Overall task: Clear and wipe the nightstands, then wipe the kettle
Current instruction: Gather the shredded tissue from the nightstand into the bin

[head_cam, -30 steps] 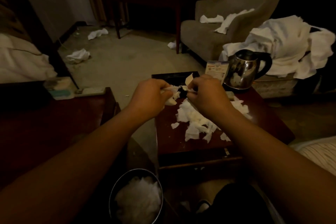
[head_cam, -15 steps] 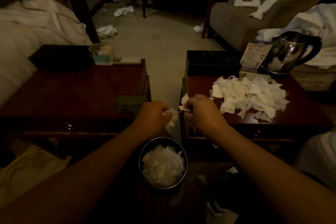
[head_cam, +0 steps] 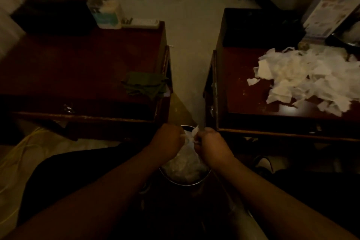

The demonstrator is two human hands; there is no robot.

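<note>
Both hands, left and right, have dropped from the right desk to just above the bin, each grip pinching tissue scraps, so one load's basically binned but the big tissue pile on that desk is still waiting.

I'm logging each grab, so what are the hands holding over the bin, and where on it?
Both the left hand and right hand pinch white tissue scraps by their edges, above the bin.
</note>
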